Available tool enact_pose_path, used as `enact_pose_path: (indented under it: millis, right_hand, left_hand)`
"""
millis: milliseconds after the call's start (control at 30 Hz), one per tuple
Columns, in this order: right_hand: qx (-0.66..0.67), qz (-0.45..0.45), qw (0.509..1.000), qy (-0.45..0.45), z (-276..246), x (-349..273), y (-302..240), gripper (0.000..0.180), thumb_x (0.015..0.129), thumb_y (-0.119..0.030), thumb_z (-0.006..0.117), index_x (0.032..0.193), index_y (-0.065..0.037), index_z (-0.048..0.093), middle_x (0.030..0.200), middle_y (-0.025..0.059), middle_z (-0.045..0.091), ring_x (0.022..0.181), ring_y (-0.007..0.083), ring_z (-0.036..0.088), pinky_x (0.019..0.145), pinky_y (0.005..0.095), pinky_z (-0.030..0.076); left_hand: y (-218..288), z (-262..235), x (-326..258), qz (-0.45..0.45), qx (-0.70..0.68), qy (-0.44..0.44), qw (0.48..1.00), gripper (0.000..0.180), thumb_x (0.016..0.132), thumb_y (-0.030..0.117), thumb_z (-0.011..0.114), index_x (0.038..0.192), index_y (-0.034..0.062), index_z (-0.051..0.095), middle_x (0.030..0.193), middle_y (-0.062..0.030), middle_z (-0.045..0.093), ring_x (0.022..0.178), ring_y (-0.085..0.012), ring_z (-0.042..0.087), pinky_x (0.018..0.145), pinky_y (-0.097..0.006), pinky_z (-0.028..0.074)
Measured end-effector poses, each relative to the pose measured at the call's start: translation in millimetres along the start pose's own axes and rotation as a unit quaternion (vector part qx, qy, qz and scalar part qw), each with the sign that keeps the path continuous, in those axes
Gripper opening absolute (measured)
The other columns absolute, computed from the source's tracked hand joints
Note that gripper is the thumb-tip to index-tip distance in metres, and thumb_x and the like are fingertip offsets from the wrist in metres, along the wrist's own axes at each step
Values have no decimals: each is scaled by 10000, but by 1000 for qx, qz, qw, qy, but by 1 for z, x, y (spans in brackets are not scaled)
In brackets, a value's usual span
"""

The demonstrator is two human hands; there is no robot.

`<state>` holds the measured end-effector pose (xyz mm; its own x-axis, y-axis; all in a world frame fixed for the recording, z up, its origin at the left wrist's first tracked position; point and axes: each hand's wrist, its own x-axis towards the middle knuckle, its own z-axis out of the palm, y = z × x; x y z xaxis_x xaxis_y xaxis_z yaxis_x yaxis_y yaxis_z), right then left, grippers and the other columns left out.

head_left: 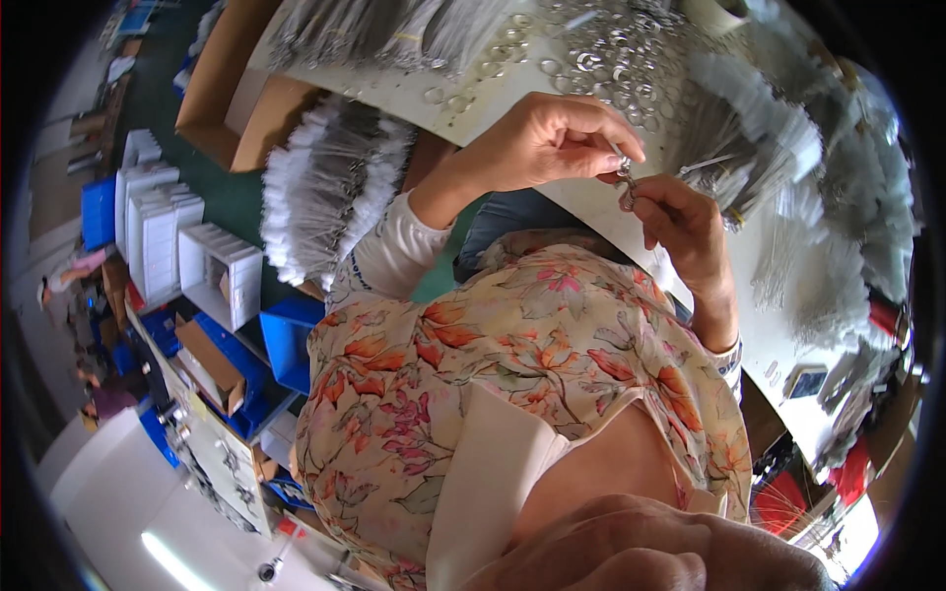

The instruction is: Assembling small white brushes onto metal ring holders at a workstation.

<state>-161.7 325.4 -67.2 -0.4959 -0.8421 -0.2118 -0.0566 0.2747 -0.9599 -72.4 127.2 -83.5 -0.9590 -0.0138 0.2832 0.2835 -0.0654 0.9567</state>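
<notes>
Over the edge of a pale worktable [581, 202], both of my hands meet at one small silvery metal fitting [624, 169]. My left hand [552, 143] pinches its upper end between thumb and fingertips. Below and to the right, my right hand [680, 219] grips the lower end, where a ring-like part shows at the fingertips. The fingers partly hide the fitting, so its exact kind is unclear. Loose metal rings [616, 64] lie scattered on the table just beyond my hands.
Bundles of thin grey strands with whitish tufts [759, 128] cover the table's right side. More grey strands [394, 34] lie at the far left. A tufted bundle [335, 187] sits beside my left arm, near an open cardboard box [232, 113]. White bins [219, 271] stand farther left.
</notes>
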Motion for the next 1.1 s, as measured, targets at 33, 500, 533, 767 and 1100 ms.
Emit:
enact_pose_path:
  millis: [33,500,533,767,1100]
  right_hand:
    - [25,1,1000,-16,-1,0,-3,105,855,-58,572,904,24,617,773,34,594,584,68,507,512,217,413]
    - [235,-30,970,48,-17,-12,-38,182,859,-193,618,908,-21,657,686,-14,583,567,43,489,510,188,410]
    - [225,-47,971,61,-15,-12,-46,177,857,-187,620,907,-22,661,690,-14,586,573,40,494,515,188,416]
    - [168,-108,976,88,-16,-6,-44,138,813,-133,667,904,-29,669,729,2,627,603,41,521,530,190,434]
    - [58,-158,981,93,-13,-13,-44,103,793,-89,678,879,-34,674,761,3,630,612,32,532,525,193,425]
  left_hand:
    - [6,-1,2,3,27,-12,1000,190,797,-70,568,954,2,647,1007,-108,615,841,-134,621,669,-223,542]
    - [36,38,18,130,200,84,967,347,698,-117,638,1034,-34,612,961,-129,648,802,-183,668,696,-241,542]
    - [38,39,20,128,202,81,968,347,698,-117,638,1034,-34,612,961,-129,648,802,-183,668,696,-241,542]
    - [54,37,27,142,285,84,944,318,682,-107,647,986,-14,648,934,-117,658,771,-159,665,667,-233,547]
    - [64,26,30,79,257,-5,963,292,718,-115,574,993,-41,640,961,-131,645,791,-126,615,675,-195,503]
